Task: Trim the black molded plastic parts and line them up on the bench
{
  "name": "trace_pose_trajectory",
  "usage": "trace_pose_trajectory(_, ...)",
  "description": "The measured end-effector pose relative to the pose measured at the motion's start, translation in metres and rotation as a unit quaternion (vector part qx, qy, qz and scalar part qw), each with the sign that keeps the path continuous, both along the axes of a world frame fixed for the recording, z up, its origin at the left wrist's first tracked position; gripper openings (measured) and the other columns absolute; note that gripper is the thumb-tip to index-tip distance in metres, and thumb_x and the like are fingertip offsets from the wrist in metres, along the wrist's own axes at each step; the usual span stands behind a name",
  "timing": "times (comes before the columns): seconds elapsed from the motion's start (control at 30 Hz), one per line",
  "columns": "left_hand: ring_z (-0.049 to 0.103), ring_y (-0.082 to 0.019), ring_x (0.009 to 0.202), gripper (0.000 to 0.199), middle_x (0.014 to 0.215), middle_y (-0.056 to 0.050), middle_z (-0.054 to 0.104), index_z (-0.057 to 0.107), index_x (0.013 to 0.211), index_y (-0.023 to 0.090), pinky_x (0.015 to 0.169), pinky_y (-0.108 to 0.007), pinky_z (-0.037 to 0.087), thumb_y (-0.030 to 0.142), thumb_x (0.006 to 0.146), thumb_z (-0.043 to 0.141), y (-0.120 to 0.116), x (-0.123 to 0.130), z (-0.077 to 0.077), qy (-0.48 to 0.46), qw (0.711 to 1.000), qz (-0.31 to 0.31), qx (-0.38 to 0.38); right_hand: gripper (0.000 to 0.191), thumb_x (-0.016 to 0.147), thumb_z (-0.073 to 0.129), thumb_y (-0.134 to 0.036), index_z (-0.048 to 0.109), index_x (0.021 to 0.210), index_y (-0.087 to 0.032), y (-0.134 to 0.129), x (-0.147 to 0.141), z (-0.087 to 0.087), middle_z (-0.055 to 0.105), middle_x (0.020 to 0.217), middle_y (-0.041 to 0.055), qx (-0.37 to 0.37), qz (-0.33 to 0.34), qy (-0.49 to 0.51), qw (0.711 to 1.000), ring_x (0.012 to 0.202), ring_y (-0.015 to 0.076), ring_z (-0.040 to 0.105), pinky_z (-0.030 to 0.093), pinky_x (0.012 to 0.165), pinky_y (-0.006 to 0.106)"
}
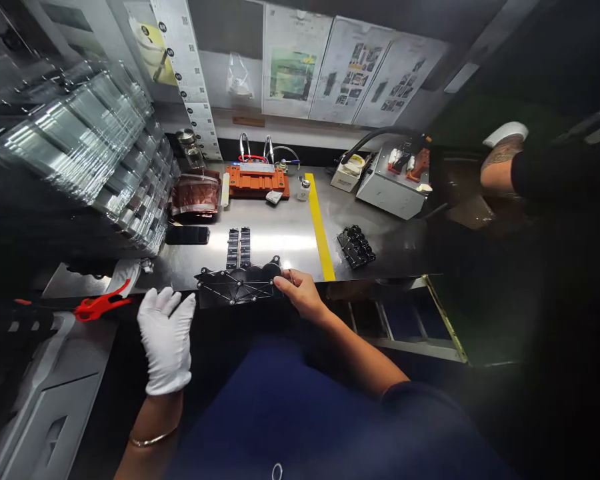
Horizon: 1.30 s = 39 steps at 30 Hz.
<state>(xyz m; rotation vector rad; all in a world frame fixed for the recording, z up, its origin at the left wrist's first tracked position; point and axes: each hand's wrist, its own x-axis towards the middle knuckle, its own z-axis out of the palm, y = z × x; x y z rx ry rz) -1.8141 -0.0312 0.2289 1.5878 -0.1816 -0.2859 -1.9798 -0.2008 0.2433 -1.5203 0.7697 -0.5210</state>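
Observation:
My bare right hand (304,293) pinches the right end of a black molded plastic part (237,283) between thumb and fingers. The part has ribs and small round bosses, and is held at the table's front edge. Left of it, my left hand (167,337) wears a white glove; its fingers are spread and apart from the part. A red air blow gun (103,303) lies left of that hand. Just behind the held part, two narrow black strips (239,248) rest side by side on the metal table (290,230).
Stacked clear plastic trays (90,140) rise at the left. A phone (187,235), an orange fixture (257,180) and a small bottle (304,189) stand behind. Right of the yellow tape (320,230) are black parts (356,247) and a grey box (393,183). Another person's gloved hand (506,135) is far right.

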Motion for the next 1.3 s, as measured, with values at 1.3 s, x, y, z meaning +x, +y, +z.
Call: trace_pose_trajectory(1.3, 0.078, -0.015, 0.080, 0.037, 0.078, 0.000, 0.080, 0.078, 0.101, 0.022, 0.089, -0.026, 0.059, 0.016, 0.101, 0.041, -0.010, -0.041, 0.057, 0.589, 0.780, -0.016, -0.212, 0.042, 0.086, 0.063, -0.062, 0.060, 0.080, -0.020, 0.023, 0.005, 0.019, 0.058, 0.068, -0.0007, -0.084, 0.029, -0.157, 0.984, 0.060, 0.0104, 0.047, 0.040, 0.056, 0.027)
